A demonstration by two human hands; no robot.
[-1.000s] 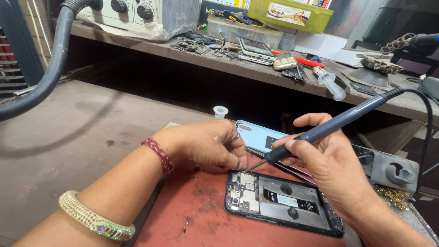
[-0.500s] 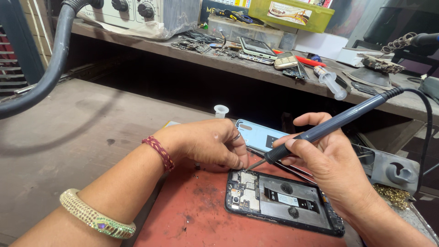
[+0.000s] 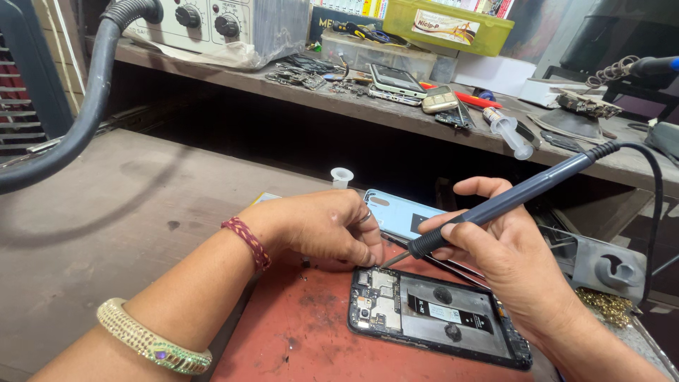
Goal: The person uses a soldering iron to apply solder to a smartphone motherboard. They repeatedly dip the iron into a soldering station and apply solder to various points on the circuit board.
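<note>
An opened phone (image 3: 438, 318) lies back-side up on a red work mat (image 3: 297, 339), its circuit board and black inner parts exposed. My right hand (image 3: 509, 255) grips a dark blue soldering iron (image 3: 509, 201); its tip touches the top left corner of the phone's board. My left hand (image 3: 325, 226) rests fingers-down just above that corner, close to the tip; whether it pinches something is hidden. A light blue phone back cover (image 3: 403, 212) lies behind the hands.
A grey hose (image 3: 78, 134) curves in from the left. The back shelf (image 3: 396, 117) carries a station with knobs (image 3: 212, 25), loose phones (image 3: 399, 79), a syringe (image 3: 509, 131) and a yellow-green box (image 3: 453, 25). A grey stand (image 3: 608, 265) and brass wool (image 3: 601, 301) sit at right.
</note>
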